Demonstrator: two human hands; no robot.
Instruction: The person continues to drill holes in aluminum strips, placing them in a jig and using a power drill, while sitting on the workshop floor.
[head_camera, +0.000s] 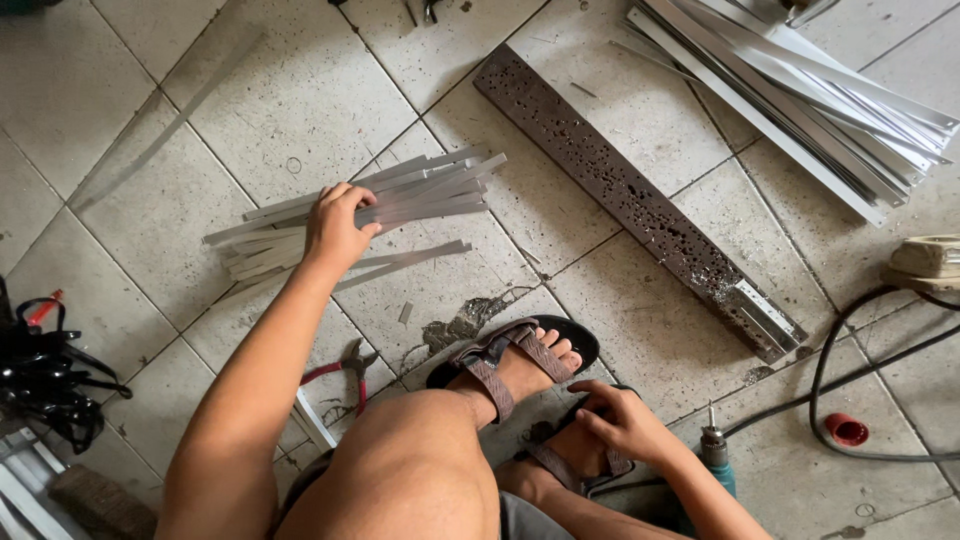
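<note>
My left hand (335, 228) is closed over a loose bundle of short grey metal strips (420, 190) lying on the tiled floor, fingers wrapped around the upper strips. My right hand (620, 420) rests on my sandalled foot (575, 455) near the bottom of the view, fingers curled against the strap, with nothing held in it that I can see. My other sandalled foot (520, 365) sits just above it. My bare knee fills the lower middle.
A long dark perforated metal bar (620, 195) lies diagonally right of the strips. A stack of long metal profiles (800, 90) is at the top right. Red-handled pliers (345, 370), a drill tip (712, 440), black cables (830, 380), a red cap (846, 430).
</note>
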